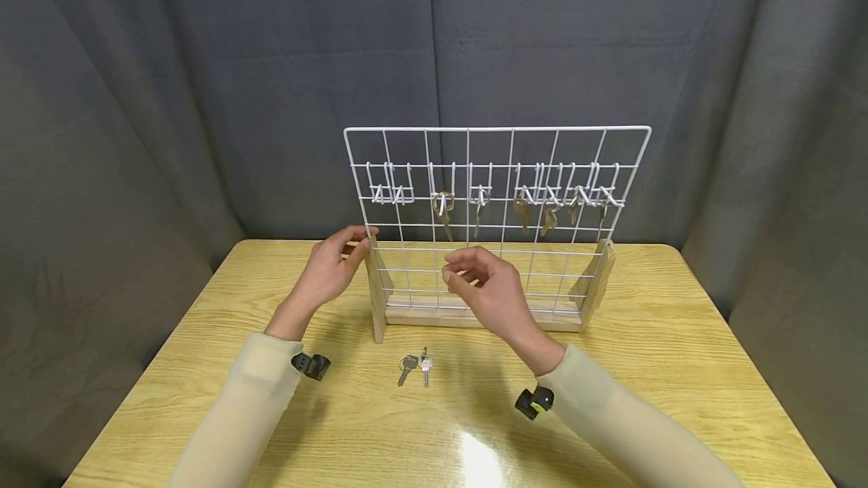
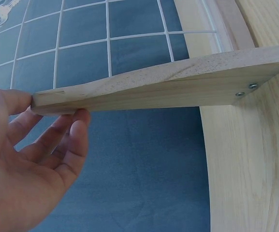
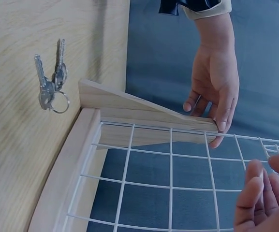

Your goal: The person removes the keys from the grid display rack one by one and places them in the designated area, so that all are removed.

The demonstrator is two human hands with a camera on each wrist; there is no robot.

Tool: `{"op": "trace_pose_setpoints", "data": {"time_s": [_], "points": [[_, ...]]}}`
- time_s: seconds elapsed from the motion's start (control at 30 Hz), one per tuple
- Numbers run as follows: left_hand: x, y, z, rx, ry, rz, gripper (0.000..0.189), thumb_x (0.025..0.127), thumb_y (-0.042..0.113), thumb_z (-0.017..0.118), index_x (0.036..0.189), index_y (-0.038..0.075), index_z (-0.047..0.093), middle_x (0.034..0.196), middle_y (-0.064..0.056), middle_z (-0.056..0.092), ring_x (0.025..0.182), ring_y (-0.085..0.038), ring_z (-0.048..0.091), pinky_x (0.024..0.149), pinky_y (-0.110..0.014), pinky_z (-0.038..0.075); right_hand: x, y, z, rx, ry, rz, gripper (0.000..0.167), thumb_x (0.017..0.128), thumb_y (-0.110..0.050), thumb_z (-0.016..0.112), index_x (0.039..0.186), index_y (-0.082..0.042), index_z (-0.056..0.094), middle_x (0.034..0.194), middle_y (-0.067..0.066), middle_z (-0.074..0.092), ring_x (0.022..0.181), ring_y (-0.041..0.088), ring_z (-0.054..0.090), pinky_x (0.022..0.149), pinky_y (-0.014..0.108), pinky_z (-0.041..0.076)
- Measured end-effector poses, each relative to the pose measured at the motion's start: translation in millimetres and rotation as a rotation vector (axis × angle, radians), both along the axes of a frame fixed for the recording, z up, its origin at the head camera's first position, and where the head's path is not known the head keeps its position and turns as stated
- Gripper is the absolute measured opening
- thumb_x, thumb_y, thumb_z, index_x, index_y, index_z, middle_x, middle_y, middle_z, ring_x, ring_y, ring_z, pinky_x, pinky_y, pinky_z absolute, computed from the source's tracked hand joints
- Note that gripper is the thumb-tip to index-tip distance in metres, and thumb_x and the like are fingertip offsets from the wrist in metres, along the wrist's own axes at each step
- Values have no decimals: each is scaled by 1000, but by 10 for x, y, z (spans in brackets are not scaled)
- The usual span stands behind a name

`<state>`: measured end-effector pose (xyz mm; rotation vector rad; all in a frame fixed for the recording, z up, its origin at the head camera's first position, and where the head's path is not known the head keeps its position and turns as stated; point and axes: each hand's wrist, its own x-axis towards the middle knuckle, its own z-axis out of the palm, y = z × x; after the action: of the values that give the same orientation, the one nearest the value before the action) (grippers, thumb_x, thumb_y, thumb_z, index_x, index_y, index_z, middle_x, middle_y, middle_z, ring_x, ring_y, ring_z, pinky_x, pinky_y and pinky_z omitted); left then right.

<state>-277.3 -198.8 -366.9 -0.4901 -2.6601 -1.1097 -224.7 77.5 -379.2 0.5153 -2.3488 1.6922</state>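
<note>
A white wire grid rack (image 1: pixel 468 228) stands upright on a wooden base. My left hand (image 1: pixel 331 266) pinches the top end of the rack's left wooden support (image 2: pixel 144 89), thumb on one face and fingertips on the other. In front of the grid's middle hovers my right hand (image 1: pixel 491 288), its fingers loosely bent and apart from the thumb. Nothing shows between them in the right wrist view, where the same hand (image 3: pixel 270 203) is partly cut off. Two or three keys (image 3: pixel 47 92) on a ring lie on the table before the rack.
White hooks (image 1: pixel 400 194) line the upper part of the grid. Several hold hanging keys (image 1: pixel 522 213); the two leftmost hooks carry none. The wooden table (image 1: pixel 325 428) extends around the rack, with a grey curtain (image 1: pixel 305 96) behind it.
</note>
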Motion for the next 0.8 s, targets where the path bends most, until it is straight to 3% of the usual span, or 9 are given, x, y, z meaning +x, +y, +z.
{"op": "trace_pose_setpoints", "data": {"time_s": [0.6,0.8], "points": [[1,-1,-24,-3,14,-5,32,106,24,50,133,11,62,126,-13,67,108,-34,67,91,-50,55,-70,-35,160,-148,104,-64,22,93,-17,72,115,-13,70,105,9,73,71,11,68,64,25,56],[0,2,-15,-7,11,-4,33,106,25,50,134,12,62,126,-13,67,110,-34,67,93,-49,55,-117,-48,164,-155,112,-75,27,94,-20,71,120,-11,68,111,11,72,74,26,69,62,26,55]]}}
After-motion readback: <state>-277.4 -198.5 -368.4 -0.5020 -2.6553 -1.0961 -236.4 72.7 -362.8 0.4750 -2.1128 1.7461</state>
